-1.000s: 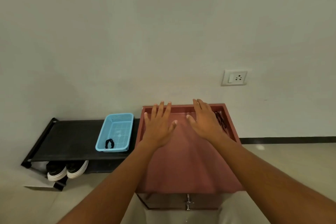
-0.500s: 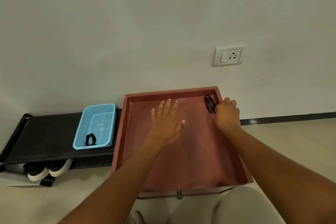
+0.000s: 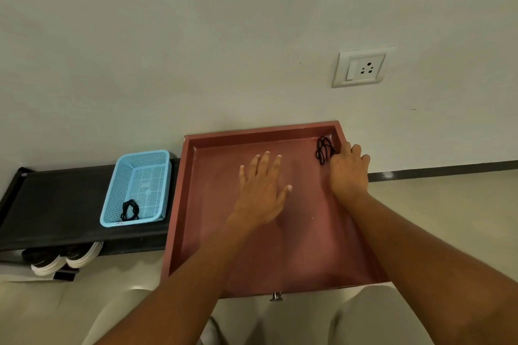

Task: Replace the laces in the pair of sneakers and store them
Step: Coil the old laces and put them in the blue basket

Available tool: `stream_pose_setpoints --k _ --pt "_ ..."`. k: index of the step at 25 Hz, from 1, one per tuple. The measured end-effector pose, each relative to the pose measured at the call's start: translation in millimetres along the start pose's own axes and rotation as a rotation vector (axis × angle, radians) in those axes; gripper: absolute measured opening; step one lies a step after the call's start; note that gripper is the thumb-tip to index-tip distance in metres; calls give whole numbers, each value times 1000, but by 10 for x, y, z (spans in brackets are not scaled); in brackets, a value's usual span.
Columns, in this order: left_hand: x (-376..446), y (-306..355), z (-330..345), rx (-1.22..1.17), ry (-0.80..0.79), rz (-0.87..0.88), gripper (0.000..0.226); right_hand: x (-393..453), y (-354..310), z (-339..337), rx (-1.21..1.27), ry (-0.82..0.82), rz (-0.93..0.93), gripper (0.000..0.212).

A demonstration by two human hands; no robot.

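A coiled black lace (image 3: 324, 149) lies in the back right corner of the red tray-topped table (image 3: 196, 204). My right hand (image 3: 349, 169) sits at that corner with its fingers curled, its thumb side against the lace, pinching its edge. My left hand (image 3: 262, 190) lies flat, fingers spread, over the middle of the tray, holding nothing. A second black lace (image 3: 129, 209) rests in the blue basket (image 3: 157, 165). The black and white sneakers (image 3: 66, 259) stand under the black shoe rack (image 3: 56, 204), mostly hidden by its shelf.
The blue basket stands on the rack's top shelf, right beside the table's left edge. A wall socket (image 3: 360, 68) is on the wall above the tray. My knees (image 3: 372, 316) are at the tray's near edge, by a small metal knob (image 3: 276, 296).
The view has dipped and moved closer. My right hand moved from the tray's middle to the back right corner and closed at the lace. My left hand stayed flat.
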State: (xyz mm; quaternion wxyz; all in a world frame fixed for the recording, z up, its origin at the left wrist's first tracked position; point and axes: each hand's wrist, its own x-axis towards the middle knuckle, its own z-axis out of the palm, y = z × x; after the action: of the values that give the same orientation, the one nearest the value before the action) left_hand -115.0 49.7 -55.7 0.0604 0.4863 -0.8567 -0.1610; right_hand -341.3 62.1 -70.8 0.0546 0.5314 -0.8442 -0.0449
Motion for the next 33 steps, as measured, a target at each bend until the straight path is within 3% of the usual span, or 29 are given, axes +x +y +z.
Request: stream_pose_setpoints --k 4,8,12,16,22,27,29,30,33 --pt "-50 16 -138 -2 6 -9 72 -22 -44 -78 213 -50 -25 17" --pt "-21 88 -424 -82 48 -40 71 -109 -133 -499 1057 -293 83 26" --pt "-133 151 -813 -302 162 -45 65 -307 -167 -1351 1825 -586 305 10" --pt "-364 311 -1287 -556 184 -11 60 -576 -96 -2166 2255 -796 366 9" --pt "-805 635 -1973 -764 265 42 23 -1163 -80 -3045 2262 -748 237 8" --pt "-1094 809 -2246 -785 305 37 35 -1514 -3 -3516 2197 -705 83 7" --pt "-1145 909 -2295 -779 267 72 20 -1609 39 -3642 2181 -677 41 7" --pt "-1175 949 -2320 -792 261 83 12 -1643 70 -3678 2171 -661 24 8" --pt "-1212 959 -2483 -792 350 63 23 -1715 207 -3700 2067 -658 -9 24"
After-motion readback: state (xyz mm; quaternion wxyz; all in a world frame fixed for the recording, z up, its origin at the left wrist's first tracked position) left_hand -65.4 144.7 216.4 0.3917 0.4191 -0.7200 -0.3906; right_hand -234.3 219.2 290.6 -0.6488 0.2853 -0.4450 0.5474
